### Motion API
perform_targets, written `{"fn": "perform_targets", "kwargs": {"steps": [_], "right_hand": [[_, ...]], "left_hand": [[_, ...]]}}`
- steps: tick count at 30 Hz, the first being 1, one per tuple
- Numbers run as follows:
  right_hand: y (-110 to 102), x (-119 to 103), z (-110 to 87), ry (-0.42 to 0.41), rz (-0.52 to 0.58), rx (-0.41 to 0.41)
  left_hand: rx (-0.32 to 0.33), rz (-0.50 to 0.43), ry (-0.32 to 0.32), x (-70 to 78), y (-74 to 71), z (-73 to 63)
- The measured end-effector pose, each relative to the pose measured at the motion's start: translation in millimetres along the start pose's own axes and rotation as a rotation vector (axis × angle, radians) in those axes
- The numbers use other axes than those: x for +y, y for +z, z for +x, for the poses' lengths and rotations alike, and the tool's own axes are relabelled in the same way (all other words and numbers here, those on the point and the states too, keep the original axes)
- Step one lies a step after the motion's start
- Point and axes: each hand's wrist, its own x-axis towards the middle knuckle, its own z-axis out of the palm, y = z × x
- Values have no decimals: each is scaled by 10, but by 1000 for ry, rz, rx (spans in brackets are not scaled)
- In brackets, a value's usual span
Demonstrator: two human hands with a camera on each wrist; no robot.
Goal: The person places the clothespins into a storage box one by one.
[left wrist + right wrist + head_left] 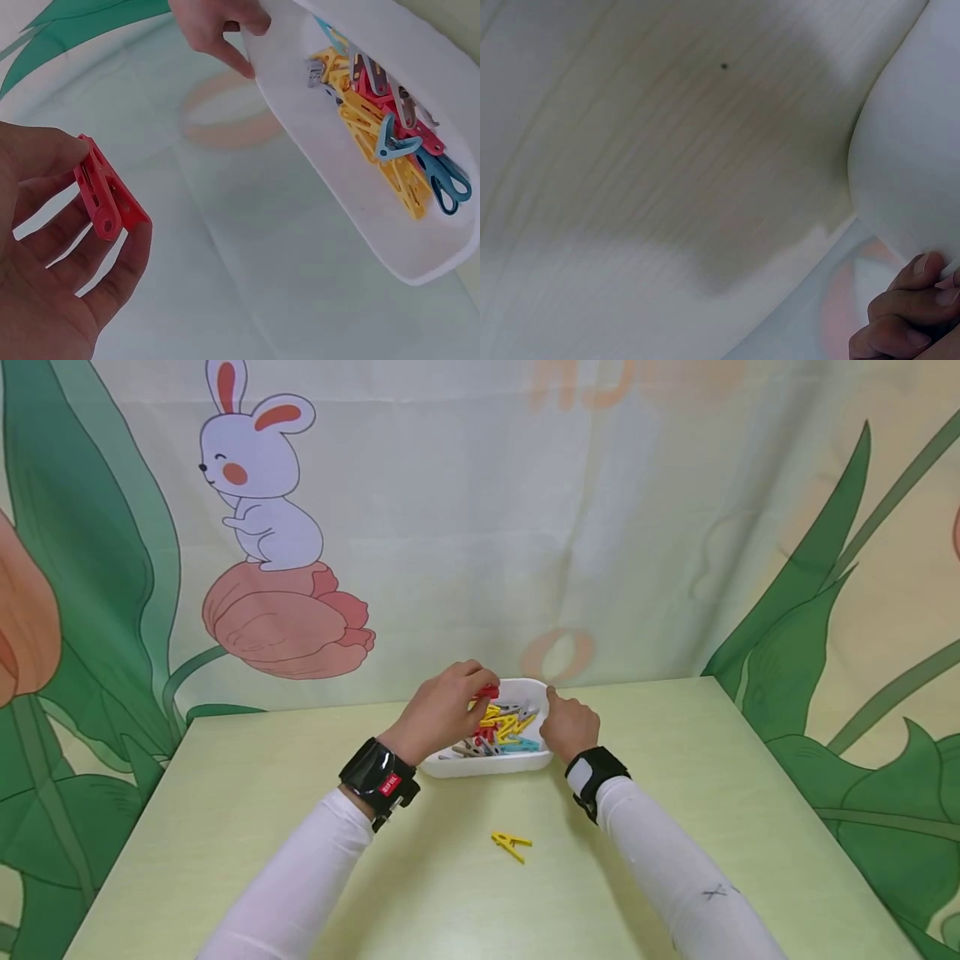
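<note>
Between thumb and fingertips, my left hand (447,708) pinches a red clothespin (105,191) above the left part of a white plastic container (487,766). Inside the container lie several clothespins: yellow (367,131), red, grey and light blue (395,142). At the container's right end my right hand (572,727) grips the rim with thumb and curled fingers, which also show in the right wrist view against the white wall (907,135). A yellow clothespin (512,845) lies by itself on the table in front of the container.
The pale wood-grain table (300,835) carries the container near its back edge. Directly behind hangs a cloth backdrop (465,527) printed with a rabbit, flowers and leaves. Black straps (380,781) with cameras sit on both wrists.
</note>
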Motion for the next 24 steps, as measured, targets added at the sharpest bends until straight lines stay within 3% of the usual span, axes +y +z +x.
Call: {"fn": "perform_targets", "kwargs": {"steps": [5, 11, 24], "right_hand": [[-9, -4, 2, 6, -3, 9], [2, -14, -2, 14, -10, 9], [5, -5, -1, 15, -6, 3]], "left_hand": [[20, 1, -25, -34, 22, 135], [14, -13, -58, -157, 116, 207], [-83, -45, -206, -458, 472, 300]]}}
